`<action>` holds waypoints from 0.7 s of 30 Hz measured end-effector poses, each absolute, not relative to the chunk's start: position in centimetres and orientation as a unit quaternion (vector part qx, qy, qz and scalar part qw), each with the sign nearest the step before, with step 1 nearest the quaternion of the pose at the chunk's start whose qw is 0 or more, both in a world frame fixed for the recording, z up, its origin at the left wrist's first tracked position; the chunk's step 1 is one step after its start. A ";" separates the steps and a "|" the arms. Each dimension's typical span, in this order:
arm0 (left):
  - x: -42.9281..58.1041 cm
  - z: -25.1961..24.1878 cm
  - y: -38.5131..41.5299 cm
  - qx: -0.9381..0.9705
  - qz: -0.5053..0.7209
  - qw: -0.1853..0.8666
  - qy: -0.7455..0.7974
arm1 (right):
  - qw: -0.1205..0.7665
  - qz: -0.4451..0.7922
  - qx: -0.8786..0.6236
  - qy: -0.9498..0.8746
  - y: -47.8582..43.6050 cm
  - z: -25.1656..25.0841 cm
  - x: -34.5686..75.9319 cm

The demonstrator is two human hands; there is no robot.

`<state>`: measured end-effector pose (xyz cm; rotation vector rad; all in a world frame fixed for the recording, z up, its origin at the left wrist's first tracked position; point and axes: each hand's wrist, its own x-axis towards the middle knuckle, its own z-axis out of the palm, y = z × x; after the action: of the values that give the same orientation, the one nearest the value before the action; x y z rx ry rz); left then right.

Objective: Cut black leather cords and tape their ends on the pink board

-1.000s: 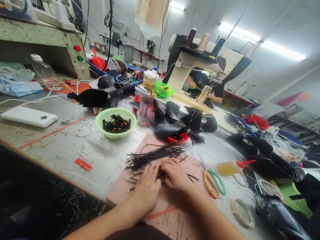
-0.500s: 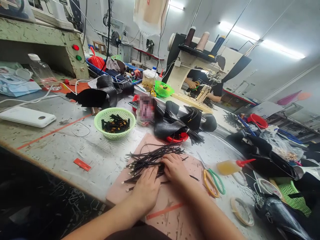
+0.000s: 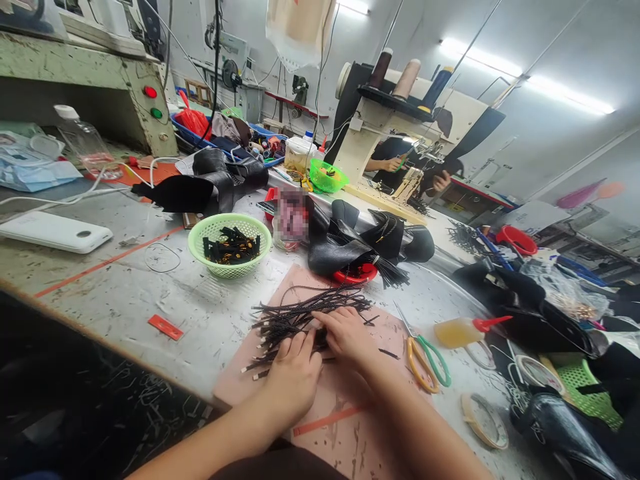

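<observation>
Black braided cords (image 3: 295, 308), several with pale tips at the left ends, lie in a loose pile on a pink board (image 3: 240, 373). My left hand (image 3: 295, 370) is over the near side of the pile, its bent fingers closed on cords. From the right, my right hand (image 3: 347, 335) reaches across the pile, its fingers closed on cords and their tips close to my left fingers. Exactly what lies under the fingertips is hidden. Scissors (image 3: 425, 363) with orange and green handles lie at the board's right edge.
A pale green basket (image 3: 230, 270) with short black pieces stands behind left. Black leather parts (image 3: 340, 250) rest on a red basket (image 3: 367, 273). A glue bottle (image 3: 457, 333) and tape roll (image 3: 484, 421) are at right. Across the table, a person works behind a sewing machine (image 3: 360, 143).
My right hand's fingers have shifted left over the cords, nearer my left fingers. My left fingers are more bent. Across the table, the person's hand has risen beside the sewing machine.
</observation>
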<state>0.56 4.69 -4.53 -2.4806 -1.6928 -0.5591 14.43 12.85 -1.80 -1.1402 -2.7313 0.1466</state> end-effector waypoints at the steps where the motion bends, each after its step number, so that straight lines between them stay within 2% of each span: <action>1: 0.6 -4.6 4.7 -0.811 -0.184 0.048 -0.553 | 0.074 0.036 -0.389 -0.918 12.9 -1.8 14.1; 6: 0.4 -4.9 4.7 -0.812 -0.211 0.074 -0.539 | 0.056 -0.009 -0.430 -0.901 13.0 -2.1 13.3; 14: 0.5 -5.6 5.2 -0.812 -0.224 0.090 -0.531 | 0.110 0.005 -0.403 -0.908 12.5 -1.8 14.0; 21: 0.4 -5.3 5.2 -0.811 -0.223 0.082 -0.535 | 0.103 0.035 -0.388 -0.915 12.7 -1.9 14.5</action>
<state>0.42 5.16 -5.28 -2.4237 -1.5972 -0.6660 14.55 12.65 -1.91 -1.1438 -2.7017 0.1038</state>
